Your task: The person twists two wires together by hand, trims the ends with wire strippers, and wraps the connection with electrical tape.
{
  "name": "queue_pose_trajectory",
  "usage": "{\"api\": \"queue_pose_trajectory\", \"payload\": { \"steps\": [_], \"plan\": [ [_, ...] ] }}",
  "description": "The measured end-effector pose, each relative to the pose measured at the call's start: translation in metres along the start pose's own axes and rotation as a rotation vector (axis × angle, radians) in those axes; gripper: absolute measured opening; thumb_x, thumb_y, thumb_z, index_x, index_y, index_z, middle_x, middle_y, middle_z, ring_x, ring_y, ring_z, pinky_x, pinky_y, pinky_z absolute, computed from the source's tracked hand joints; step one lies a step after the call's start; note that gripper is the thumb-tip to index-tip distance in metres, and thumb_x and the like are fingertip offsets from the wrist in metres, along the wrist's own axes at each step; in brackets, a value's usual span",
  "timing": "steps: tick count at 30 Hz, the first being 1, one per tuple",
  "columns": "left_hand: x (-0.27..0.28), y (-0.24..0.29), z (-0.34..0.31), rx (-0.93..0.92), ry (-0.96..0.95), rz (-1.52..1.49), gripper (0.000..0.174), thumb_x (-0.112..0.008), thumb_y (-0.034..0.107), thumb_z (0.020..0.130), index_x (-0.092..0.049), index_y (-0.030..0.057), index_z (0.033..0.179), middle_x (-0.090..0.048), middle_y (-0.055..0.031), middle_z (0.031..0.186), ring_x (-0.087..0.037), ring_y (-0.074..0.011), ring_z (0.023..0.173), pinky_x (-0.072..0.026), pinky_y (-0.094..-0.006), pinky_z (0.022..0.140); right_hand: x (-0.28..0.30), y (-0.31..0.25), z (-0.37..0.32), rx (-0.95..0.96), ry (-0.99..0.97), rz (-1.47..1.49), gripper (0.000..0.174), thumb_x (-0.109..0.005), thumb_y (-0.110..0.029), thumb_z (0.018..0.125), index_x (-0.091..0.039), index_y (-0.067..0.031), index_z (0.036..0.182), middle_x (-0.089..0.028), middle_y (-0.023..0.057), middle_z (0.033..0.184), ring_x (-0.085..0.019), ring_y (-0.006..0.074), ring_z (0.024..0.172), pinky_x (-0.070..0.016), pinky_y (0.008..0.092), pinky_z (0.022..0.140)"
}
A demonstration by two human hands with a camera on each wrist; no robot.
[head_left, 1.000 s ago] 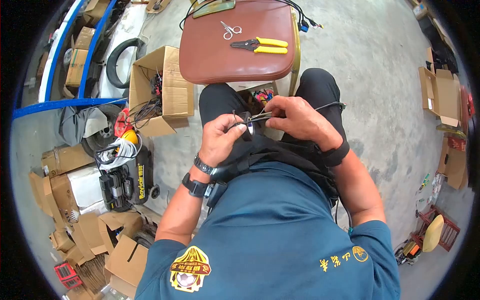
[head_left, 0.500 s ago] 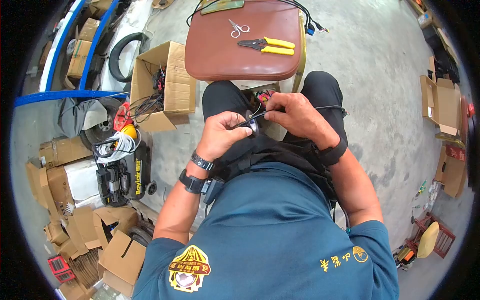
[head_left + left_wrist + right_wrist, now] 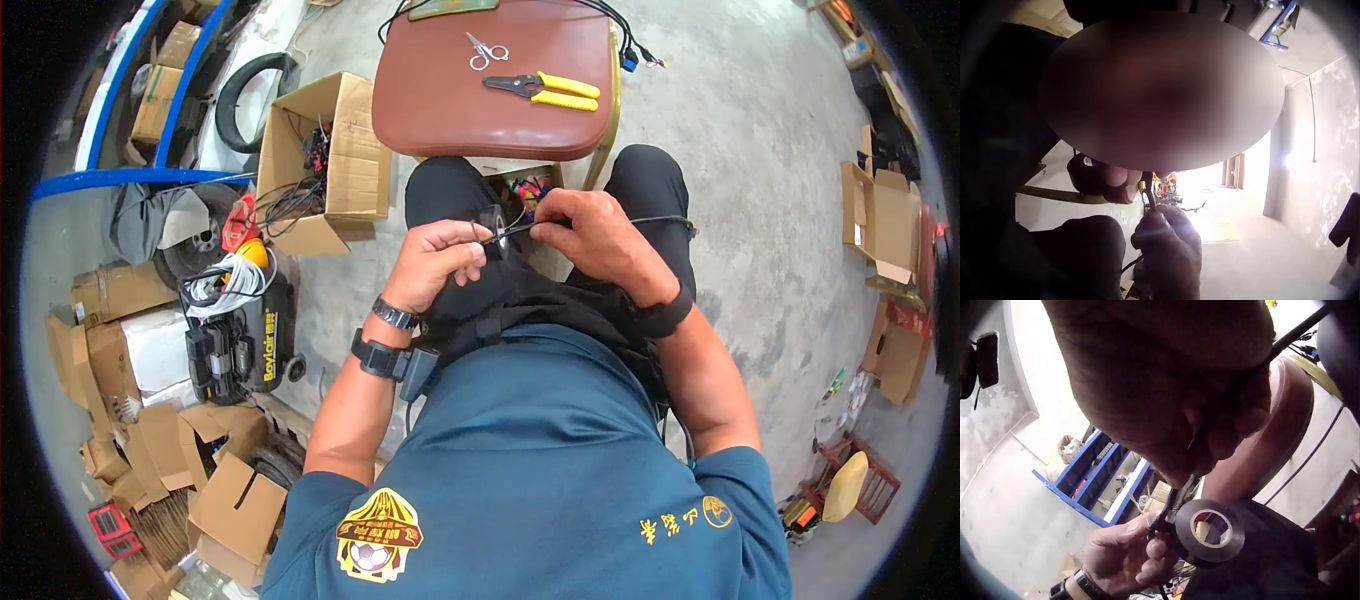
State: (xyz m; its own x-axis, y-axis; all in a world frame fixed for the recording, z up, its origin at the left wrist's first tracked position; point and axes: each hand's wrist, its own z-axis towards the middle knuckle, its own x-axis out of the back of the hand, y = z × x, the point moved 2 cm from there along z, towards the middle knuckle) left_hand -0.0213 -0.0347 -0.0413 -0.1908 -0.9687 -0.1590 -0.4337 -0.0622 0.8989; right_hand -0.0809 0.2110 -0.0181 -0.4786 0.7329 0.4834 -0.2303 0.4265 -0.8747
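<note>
My left hand [image 3: 432,265] pinches a thin black cable [image 3: 660,218] near one end, thumb and index together, above my lap. Farther along the same cable, my right hand [image 3: 603,240] grips it between thumb and curled fingers; the cable runs out over my right thigh. A roll of black electrical tape [image 3: 1234,532] hangs beside the left fingertips, its round face and pale core turned toward the right wrist camera. In that view the left hand [image 3: 1125,553] is at the cable just left of the roll. A blurred oval covers much of the left wrist view.
Ahead is a brown padded seat [image 3: 440,110] bearing small scissors [image 3: 486,50] and yellow-handled wire strippers [image 3: 545,90]. An open carton [image 3: 355,150] with cables stands left of it. A black air compressor [image 3: 245,330] and more cartons [image 3: 235,510] sit at the left.
My left hand has shifted slightly left and its lower fingers have loosened from around the cable and tape. The tape roll has turned. My right hand keeps its grip, almost still.
</note>
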Motion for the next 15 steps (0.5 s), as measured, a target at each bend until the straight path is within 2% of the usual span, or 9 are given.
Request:
{"api": "queue_pose_trajectory", "payload": {
  "steps": [4,7,15],
  "plan": [
    [0.006,0.004,-0.004,0.074,0.012,-0.079,0.025,-0.059,0.0,0.089,-0.067,-0.0045,0.113,-0.072,-0.012,0.088,-0.069,-0.0177,0.071,-0.0539,-0.0248,0.061,-0.002,-0.001,0.001,-0.002,-0.009,0.002,0.017,-0.072,-0.019,0.083,-0.07,-0.0035,0.091,-0.071,0.0186,0.085,-0.069,0.0376,0.085,-0.054,0.0448,0.076],
    [0.007,0.006,-0.005,0.084,-0.002,-0.049,0.028,-0.055,-0.005,0.087,-0.067,-0.006,0.112,-0.072,-0.0146,0.09,-0.07,-0.0201,0.073,-0.0563,-0.0268,0.062,-0.003,0.0,-0.001,0.053,0.012,0.004,0.014,-0.071,-0.011,0.085,-0.069,0.0003,0.093,-0.068,0.0167,0.078,-0.067,0.0315,0.073,-0.0522,0.0389,0.07],
    [0.006,0.012,-0.013,0.059,-0.027,0.052,0.031,-0.053,-0.009,0.085,-0.068,-0.0061,0.112,-0.073,-0.0173,0.094,-0.072,-0.0199,0.077,-0.0589,-0.0288,0.064,-0.012,0.005,-0.016,0.051,-0.042,0.042,0.014,-0.071,-0.008,0.084,-0.068,0.0015,0.093,-0.067,0.0171,0.084,-0.067,0.033,0.08,-0.0526,0.0392,0.072]
  ]
}}
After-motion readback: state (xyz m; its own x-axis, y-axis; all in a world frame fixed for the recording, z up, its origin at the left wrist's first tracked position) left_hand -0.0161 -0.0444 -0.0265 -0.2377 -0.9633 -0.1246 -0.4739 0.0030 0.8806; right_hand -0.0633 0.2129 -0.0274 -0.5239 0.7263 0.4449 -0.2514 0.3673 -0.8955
